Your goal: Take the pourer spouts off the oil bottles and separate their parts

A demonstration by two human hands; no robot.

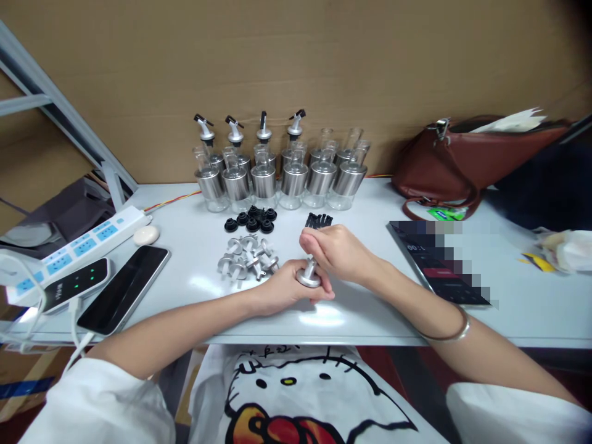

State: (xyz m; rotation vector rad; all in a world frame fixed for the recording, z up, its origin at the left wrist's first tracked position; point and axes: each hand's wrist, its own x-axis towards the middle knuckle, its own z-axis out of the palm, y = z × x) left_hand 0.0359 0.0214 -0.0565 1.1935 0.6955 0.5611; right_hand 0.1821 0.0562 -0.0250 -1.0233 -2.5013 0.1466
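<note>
My left hand (284,285) holds a silver pourer spout (309,275) low over the front of the table, with its round flange facing up. My right hand (340,251) is closed right above it, touching the spout's upper end; whatever its fingers pinch is hidden. Left of my hands lies a pile of silver spouts (250,256). Behind that pile are several black rubber stoppers (253,222). A small row of black lever pieces (318,219) lies just beyond my right hand.
Two rows of glass bottles with steel sleeves (294,180) stand at the back; several rear ones carry pourers. At left are a power strip (78,250), a phone (124,290) and a white round case (146,235). At right lie a tablet (430,265) and a brown bag (504,154).
</note>
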